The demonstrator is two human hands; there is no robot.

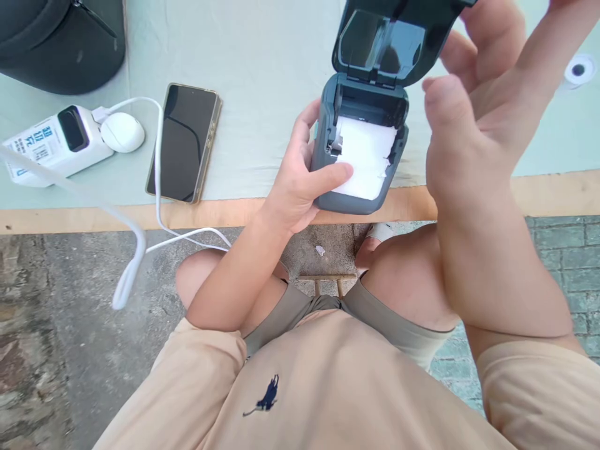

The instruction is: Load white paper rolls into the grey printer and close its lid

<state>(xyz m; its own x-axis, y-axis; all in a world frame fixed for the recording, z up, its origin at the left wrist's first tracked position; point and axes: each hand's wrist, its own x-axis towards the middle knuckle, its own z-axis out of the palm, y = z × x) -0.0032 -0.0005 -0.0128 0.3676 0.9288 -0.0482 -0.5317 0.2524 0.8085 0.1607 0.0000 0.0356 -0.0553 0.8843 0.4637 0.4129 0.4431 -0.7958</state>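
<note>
My left hand [300, 175] grips a dark grey portable thermal printer [323, 181] over the table's front edge, its thumb pressing on the white paper [368, 153] inside. The paper has ragged, torn edges. Hinged up at the far side, the black lid [340, 47] with its clear window stands open. My right hand [482, 106] is raised beside the lid's right edge, thumb apart from the fingers and palm visible. Its fingertips are at or behind the lid's corner; whether they touch it cannot be made out.
A smartphone [185, 144] lies left of the printer. Further left are a white power bank [51, 147] with a white cable [159, 150] hanging off the edge, and a black bag [60, 44]. A small paper roll [580, 70] stands at the right. A paper scrap [320, 250] lies on the floor.
</note>
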